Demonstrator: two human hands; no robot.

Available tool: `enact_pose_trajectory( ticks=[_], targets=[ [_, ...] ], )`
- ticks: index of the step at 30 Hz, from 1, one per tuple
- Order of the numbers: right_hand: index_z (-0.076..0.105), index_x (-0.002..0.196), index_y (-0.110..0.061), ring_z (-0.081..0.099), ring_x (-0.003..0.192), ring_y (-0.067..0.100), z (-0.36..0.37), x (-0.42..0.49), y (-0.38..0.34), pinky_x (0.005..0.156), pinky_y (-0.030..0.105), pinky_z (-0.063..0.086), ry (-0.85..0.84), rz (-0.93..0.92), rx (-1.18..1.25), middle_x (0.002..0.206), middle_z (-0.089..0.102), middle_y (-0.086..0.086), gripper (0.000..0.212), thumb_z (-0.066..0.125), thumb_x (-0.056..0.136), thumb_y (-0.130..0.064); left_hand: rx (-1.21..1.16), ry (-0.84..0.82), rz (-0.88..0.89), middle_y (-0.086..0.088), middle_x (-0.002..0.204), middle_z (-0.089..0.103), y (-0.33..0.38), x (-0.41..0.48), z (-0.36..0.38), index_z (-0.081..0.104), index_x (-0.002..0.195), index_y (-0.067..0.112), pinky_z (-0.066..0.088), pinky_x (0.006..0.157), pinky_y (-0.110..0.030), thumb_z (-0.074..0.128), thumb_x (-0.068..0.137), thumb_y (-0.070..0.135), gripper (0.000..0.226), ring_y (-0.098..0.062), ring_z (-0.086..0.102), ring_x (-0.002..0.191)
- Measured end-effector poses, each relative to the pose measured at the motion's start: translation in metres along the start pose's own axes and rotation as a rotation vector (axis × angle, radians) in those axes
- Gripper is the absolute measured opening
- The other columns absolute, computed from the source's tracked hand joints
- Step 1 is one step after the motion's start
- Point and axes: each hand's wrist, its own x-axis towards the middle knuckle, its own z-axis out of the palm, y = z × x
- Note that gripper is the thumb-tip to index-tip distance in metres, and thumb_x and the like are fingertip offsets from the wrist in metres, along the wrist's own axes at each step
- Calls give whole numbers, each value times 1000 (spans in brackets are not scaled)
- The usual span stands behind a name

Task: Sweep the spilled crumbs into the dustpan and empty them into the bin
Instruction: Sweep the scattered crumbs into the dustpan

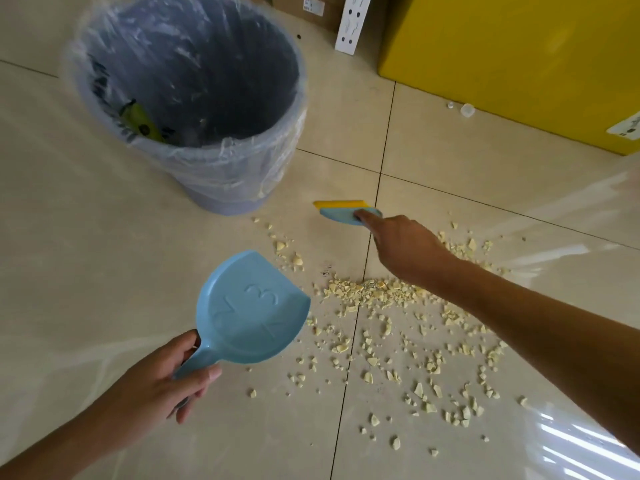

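Observation:
Pale yellow crumbs [398, 327] lie scattered over the beige tiled floor, thickest in a heap at the centre. My left hand [162, 379] grips the handle of a light blue dustpan [251, 306], which is held just above the floor to the left of the crumbs with nothing in it. My right hand [401, 247] reaches forward and holds a small blue scraper with a yellow blade [343, 209] beyond the crumbs. A grey-blue bin [207, 181] lined with a clear bag stands at the upper left, with a yellow wrapper inside.
A large yellow box [519, 53] stands at the upper right, with two small white caps [465, 110] on the floor in front of it. Cardboard boxes and a white carton [351, 26] stand along the back wall. Dark grout lines cross the tiles.

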Motion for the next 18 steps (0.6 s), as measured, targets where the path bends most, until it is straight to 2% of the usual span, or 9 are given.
enact_pose_trajectory(
  ticks=[2, 4, 8, 11, 15, 17, 18],
  targets=[
    [33, 150, -22, 57, 67, 32, 6, 22, -36, 56, 37, 44, 16, -53, 6, 99, 66, 20, 54, 38, 98, -11, -2, 10, -13, -4, 65, 58, 0, -4, -2, 64, 101, 28, 40, 57, -30, 66, 74, 53, 37, -27, 50, 48],
    [27, 154, -21, 64, 81, 35, 14, 35, -72, 60, 36, 41, 3, -158, -36, 108, 65, 18, 56, 36, 99, -13, 0, 16, -17, -3, 63, 58, 0, -6, -3, 63, 107, 23, 41, 61, -31, 66, 76, 51, 42, -20, 50, 49],
    [18, 157, -20, 66, 95, 33, 28, 34, -108, 68, 38, 46, -82, -391, -161, 116, 63, 13, 59, 36, 101, -16, -1, 66, -14, -3, 57, 57, 0, -12, -3, 60, 106, 13, 41, 63, -32, 63, 84, 38, 34, -16, 46, 49],
    [21, 157, -21, 65, 98, 32, 24, 14, -87, 76, 40, 52, -134, -471, -217, 116, 63, 11, 60, 40, 101, -18, -7, 95, -23, -4, 56, 57, -3, -16, -3, 60, 103, 12, 40, 63, -32, 64, 89, 35, 27, -16, 45, 50],
    [18, 157, -30, 63, 102, 26, 18, -30, -21, 79, 36, 52, -287, -516, -347, 121, 62, 7, 63, 42, 100, -17, 1, 81, -57, -3, 57, 58, -12, -16, -1, 56, 98, 4, 39, 57, -29, 63, 99, 15, 13, -16, 45, 49],
    [27, 155, -34, 66, 97, 24, 13, -51, 12, 77, 36, 57, -294, -516, -342, 119, 66, 6, 66, 50, 96, -15, 3, 71, -58, -3, 58, 59, -14, -17, 2, 56, 97, 3, 40, 56, -27, 63, 99, 13, 12, -15, 46, 48],
    [39, 150, -34, 69, 88, 24, 12, -59, 26, 69, 36, 59, -245, -539, -325, 112, 70, 7, 69, 61, 89, -12, 6, 65, -56, -3, 58, 60, -15, -17, 3, 56, 97, 3, 40, 55, -26, 63, 99, 13, 12, -15, 46, 49]
  ],
)
